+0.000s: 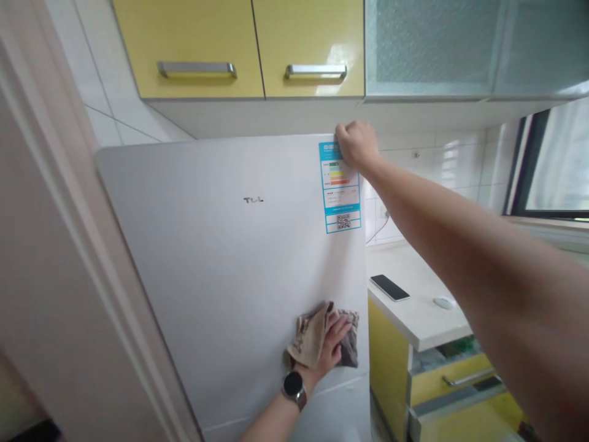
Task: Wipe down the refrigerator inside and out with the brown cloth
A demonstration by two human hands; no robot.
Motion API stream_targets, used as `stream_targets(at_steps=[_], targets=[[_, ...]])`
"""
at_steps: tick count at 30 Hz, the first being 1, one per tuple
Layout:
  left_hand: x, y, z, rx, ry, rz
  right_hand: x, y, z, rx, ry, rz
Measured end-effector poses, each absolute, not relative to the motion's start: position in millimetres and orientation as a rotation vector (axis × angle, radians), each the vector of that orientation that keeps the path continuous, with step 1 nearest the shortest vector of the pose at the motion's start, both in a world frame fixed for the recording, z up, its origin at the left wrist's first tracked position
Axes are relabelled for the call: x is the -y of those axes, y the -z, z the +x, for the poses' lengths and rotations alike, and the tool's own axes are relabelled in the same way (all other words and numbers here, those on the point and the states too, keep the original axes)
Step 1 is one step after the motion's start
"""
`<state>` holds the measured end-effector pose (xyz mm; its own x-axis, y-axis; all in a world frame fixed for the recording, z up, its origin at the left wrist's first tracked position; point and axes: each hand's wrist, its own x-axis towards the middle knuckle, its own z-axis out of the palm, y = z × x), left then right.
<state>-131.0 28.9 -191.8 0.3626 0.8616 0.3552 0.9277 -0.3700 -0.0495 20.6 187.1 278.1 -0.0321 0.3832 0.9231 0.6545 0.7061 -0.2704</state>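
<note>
A white fridge stands in front of me, with a small logo in the middle of its door and a blue energy label at the upper right. My left hand, with a black watch on the wrist, lies flat with fingers spread on a beige and grey cloth, pressing it against the lower right of the door. My right hand is closed over the fridge's top right corner, partly covering the label's top.
Yellow wall cupboards with metal handles hang just above the fridge. To the right is a pale counter with a black phone and a small white object, yellow drawers below, a window beyond. A wall edge fills the left.
</note>
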Motion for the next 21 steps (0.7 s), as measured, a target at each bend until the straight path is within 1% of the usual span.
stream_targets(at_steps=[2,4,8,11,13,15,17,21], targets=[[-33,125,-134,1.593,0.409,-2.258,-197,-278,19,1.620,0.255,-0.780],[-33,46,-136,1.568,0.467,-2.038,-206,-278,19,1.619,0.246,-0.695],[-20,-110,-142,1.511,0.589,-1.608,-212,-278,19,1.606,0.231,-0.713],[-10,-187,-146,1.455,0.653,-1.448,-202,-276,19,1.607,0.223,-0.732],[-10,-213,-146,1.398,0.676,-1.407,-191,-275,20,1.606,0.211,-0.758],[-13,-222,-145,1.417,0.699,-1.422,-181,-274,21,1.602,0.190,-0.807],[-17,-219,-142,1.459,0.721,-1.439,-173,-274,22,1.591,0.173,-0.853],[-21,-197,-136,1.454,0.732,-1.418,-171,-275,22,1.569,0.204,-0.899]])
